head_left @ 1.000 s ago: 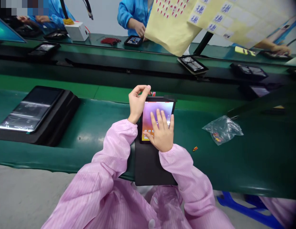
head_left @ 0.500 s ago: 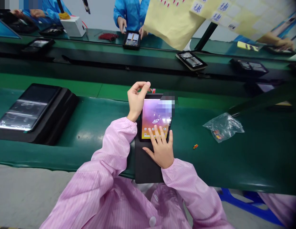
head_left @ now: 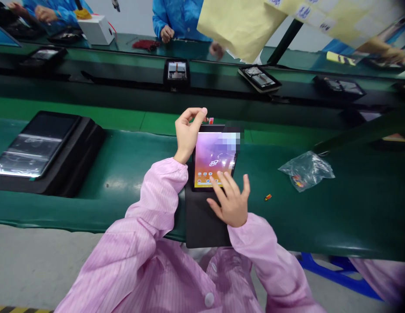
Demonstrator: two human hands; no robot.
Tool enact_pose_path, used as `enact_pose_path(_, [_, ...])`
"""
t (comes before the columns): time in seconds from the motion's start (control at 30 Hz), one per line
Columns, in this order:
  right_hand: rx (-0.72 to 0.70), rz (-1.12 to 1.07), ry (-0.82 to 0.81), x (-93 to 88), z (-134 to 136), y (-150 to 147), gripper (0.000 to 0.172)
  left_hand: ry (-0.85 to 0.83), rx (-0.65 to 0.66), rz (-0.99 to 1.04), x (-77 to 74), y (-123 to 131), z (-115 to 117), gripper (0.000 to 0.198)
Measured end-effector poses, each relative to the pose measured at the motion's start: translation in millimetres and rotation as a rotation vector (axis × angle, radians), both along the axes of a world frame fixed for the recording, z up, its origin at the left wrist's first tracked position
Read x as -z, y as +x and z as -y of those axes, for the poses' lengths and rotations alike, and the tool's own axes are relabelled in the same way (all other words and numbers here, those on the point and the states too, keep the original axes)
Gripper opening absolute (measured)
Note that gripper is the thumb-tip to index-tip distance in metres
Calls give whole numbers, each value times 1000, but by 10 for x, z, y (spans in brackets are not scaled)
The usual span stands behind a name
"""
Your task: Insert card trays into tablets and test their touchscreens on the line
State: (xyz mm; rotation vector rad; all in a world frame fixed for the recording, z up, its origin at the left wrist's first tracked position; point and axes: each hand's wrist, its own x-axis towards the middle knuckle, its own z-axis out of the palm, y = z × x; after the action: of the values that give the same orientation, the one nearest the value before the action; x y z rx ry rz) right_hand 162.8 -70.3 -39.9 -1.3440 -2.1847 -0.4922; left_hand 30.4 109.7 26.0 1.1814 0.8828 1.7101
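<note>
Clearly, in the head view, one tablet (head_left: 207,150) lies lit on a black mat (head_left: 205,221) at the front of the worktop (head_left: 142,167). Its upper right corner is covered by blurred squares, and some icons at the bottom are hidden behind the right hand (head_left: 231,198). The fingers of this hand are spread wide over the lower edge of the screen, gripping nothing; whether they touch the glass, I cannot tell. The left hand (head_left: 189,130) has thumb and forefinger pinched together at the upper left corner, just beside one red tag (head_left: 211,121). What is between these fingertips is too small to see.

To the right are one clear bag (head_left: 309,171), whose small contents are hard to make out, and one small loose piece (head_left: 268,197). To the left, a second tablet (head_left: 35,141) rests on a black block (head_left: 83,161), cut by the picture edge. Behind, at least four trays (head_left: 177,78) are seen; others at right are too dark to count. Three people in blue sleeves (head_left: 160,24) are partly cut off.
</note>
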Motion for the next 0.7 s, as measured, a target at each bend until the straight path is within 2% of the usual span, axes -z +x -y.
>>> enact_pose_path(0.1, [46,-56,139,-182,-268,57,53,6,16,-1,-3,-2,1,21])
enact_pose_path(0.2, [69,-44,53,-328,-535,11,55,21,29,-1,-6,-9,3,21])
enact_pose_path(0.3, [81,-15,-53,-357,-661,-81,61,10,22,-13,-5,-16,1,22])
enact_pose_path(0.4, [98,-7,-85,-279,-621,-135,67,-31,30,-8,-3,-20,-5,23])
enact_pose_path(0.53, [113,10,-115,-134,-423,-146,70,-142,104,38,-3,-31,-14,33])
enact_pose_path(0.7, [119,33,-166,-4,-169,-174,69,-417,322,123,10,-93,-8,52])
